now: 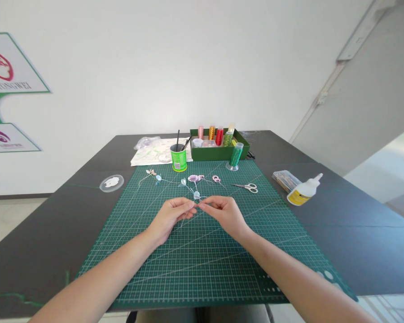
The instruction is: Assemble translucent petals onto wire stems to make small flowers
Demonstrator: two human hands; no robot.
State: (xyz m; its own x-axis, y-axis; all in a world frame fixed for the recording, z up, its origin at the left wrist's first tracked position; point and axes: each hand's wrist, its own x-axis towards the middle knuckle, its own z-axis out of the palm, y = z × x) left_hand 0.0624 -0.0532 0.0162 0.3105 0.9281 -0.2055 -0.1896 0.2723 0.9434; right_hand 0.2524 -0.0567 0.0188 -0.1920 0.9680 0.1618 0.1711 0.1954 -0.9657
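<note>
Over the middle of the green cutting mat (195,264), my left hand (171,214) and my right hand (228,214) meet, fingertips almost touching. Both are closed in a pinch on the thin stem of a small pale blue flower (197,195), whose head stands just above the fingers. Thin threads or wires trail about my left fingers. Just beyond lie another light blue flower (183,182), a lilac flower (194,178) and a pink looped piece (216,178). Farther left are a blue blossom (158,178) and a pinkish one (151,172) on fine stems.
White-handled scissors (251,187) lie right of the flowers. Behind stand a green can (179,159) with dark tools, a teal thread spool (236,155) and a green box (210,154) of spools. A glue bottle (305,192) and clear case (286,180) sit right; a round lid (104,185) left.
</note>
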